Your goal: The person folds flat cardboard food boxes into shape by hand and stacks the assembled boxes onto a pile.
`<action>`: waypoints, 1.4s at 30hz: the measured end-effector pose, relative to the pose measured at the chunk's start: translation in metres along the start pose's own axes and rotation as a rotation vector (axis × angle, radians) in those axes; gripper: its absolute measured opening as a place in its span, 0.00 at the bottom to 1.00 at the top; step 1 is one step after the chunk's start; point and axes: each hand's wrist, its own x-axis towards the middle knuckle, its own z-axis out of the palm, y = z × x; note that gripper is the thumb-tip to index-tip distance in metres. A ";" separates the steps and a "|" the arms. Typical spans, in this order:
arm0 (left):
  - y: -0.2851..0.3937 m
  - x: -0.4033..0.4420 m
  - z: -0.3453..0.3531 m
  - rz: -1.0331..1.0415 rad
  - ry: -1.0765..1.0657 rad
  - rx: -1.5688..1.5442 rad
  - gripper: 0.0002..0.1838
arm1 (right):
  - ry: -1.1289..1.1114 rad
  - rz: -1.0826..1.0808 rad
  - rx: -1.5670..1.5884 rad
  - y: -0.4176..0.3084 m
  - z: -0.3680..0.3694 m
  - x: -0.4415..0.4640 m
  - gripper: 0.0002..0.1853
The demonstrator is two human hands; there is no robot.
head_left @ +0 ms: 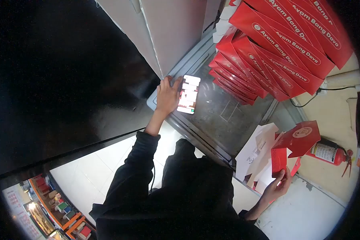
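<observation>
Beside a lit smartphone (189,94), my left hand (168,96) lies at the corner of a glass-topped chest, fingers apart and one of them at the phone's edge. The phone rests face up on the glass. At the lower right, my right hand (277,187) grips a red and white cardboard food box (279,162) by its lower edge, between thumb and fingers. The box is partly unfolded, with its flaps spread and white inner side showing. Its underside is hidden.
Stacked red boxes (276,52) printed "Ayam Bang Dava" stand on the glass-topped chest (216,120). A fire extinguisher (328,153) is by the wall at right. A large white panel (176,32) rises behind my left hand, with a black surface (68,92) further left.
</observation>
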 end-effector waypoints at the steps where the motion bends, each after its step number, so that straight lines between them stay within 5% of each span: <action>1: 0.001 0.003 -0.001 -0.012 -0.019 -0.002 0.31 | 0.004 0.002 0.002 -0.002 0.002 0.001 0.10; 42: 0.005 -0.027 -0.003 0.117 -0.047 -0.095 0.29 | 0.027 0.015 0.043 -0.020 0.015 -0.018 0.08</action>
